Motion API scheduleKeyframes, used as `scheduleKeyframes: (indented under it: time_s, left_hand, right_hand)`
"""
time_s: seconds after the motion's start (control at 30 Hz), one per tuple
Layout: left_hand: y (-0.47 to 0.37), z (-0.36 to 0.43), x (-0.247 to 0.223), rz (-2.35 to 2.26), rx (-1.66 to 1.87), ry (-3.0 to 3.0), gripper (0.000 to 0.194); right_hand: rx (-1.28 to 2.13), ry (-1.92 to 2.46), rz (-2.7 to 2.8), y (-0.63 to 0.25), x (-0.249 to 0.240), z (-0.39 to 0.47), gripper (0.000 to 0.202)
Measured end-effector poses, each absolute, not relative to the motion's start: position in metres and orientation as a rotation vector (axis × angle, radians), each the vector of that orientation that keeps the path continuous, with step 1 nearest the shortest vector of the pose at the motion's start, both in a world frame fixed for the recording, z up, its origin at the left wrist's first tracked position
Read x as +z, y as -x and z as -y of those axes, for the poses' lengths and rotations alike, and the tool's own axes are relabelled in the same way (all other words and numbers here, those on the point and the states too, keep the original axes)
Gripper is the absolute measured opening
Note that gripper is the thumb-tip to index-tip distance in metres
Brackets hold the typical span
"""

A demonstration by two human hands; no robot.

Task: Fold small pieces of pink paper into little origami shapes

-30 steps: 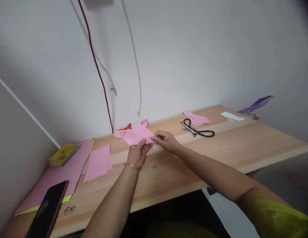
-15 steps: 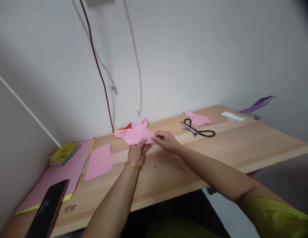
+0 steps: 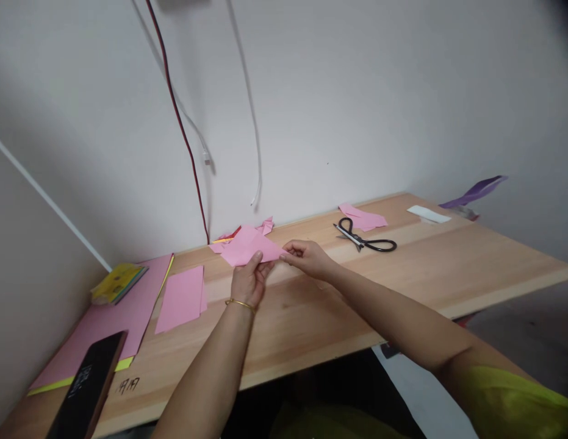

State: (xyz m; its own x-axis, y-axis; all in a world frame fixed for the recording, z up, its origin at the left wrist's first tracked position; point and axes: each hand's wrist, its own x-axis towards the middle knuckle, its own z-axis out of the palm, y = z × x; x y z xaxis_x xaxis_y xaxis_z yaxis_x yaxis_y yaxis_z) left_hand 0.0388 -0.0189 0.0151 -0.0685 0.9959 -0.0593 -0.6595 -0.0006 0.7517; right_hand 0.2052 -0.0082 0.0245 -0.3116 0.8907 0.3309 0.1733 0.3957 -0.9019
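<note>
A folded sheet of pink paper (image 3: 247, 245) is held between my two hands, above the far part of the wooden table. My left hand (image 3: 251, 279) grips its lower edge, thumb on top and fingers underneath. At the paper's pointed right corner, my right hand (image 3: 306, 258) pinches the tip between thumb and fingers. Behind the sheet, crumpled pink paper pieces (image 3: 266, 226) and a small red and yellow item lie by the wall, partly covered.
Black-handled scissors (image 3: 363, 242) and pink scraps (image 3: 363, 217) lie to the right, beside a white strip (image 3: 429, 214). At left are cut pink sheets (image 3: 180, 300), a large pink sheet (image 3: 141, 317), a yellow pack (image 3: 119, 281) and a phone (image 3: 88, 385). Cables (image 3: 183, 128) hang against the wall.
My left hand has shifted slightly left with the paper, which is turned a little. My right hand still pinches the right corner and has barely moved.
</note>
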Motion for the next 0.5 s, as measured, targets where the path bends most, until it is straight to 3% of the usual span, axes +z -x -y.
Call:
scheduleKeyframes:
  time_s: [0.5]
  left_hand:
    - [-0.036, 0.016, 0.013, -0.682, 1.515, -0.576, 0.032]
  right_hand:
    - [1.054, 0.980, 1.651, -0.199, 0.015, 0.006, 0.025]
